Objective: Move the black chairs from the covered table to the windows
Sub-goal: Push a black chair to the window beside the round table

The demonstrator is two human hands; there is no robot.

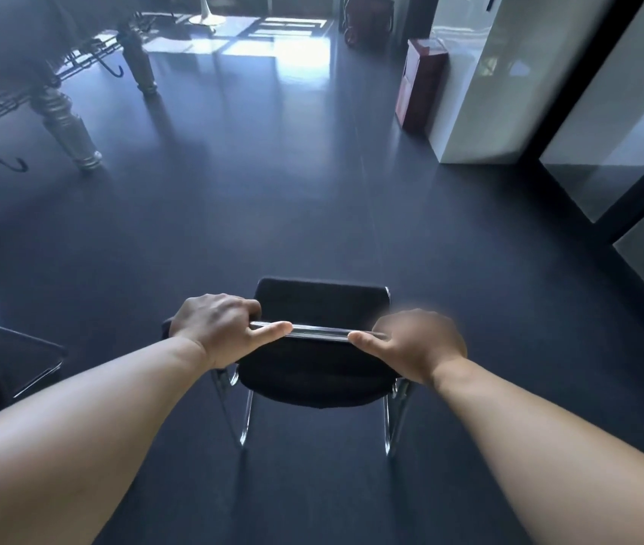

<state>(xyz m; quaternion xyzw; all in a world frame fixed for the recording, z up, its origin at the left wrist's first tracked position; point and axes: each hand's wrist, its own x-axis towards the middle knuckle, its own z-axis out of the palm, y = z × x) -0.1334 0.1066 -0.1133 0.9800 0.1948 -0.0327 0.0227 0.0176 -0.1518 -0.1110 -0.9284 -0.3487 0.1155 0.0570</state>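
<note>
1. Left hand (214, 328) and right hand (418, 344) both grip the chrome bar (320, 331) topping the back of the black chair (312, 373). Their fingers curl over its far side and their thumbs lie along the near side. The right hand is blurred.
2. The chair is at lower centre of the frame, just ahead of and below the hands, with its seat pointing away from the person. Whether its legs touch the floor (273, 214) cannot be told.
3. The bar's long axis runs left to right across the frame. One hand holds near each end, so neither is nearer.
4. The windows (607, 131) line the right edge of the frame, right of the chair and further up. The covered table (65, 123) stands at upper left, well apart from the chair.
5. The coming move probably calls for a swing towards the right of the frame, with the right hand on the inside of the turn. The white pillar (481, 92) and red box (422, 84) stand near that side.
6. A second chair (6, 359) shows at the lower left edge, beside the left forearm.
</note>
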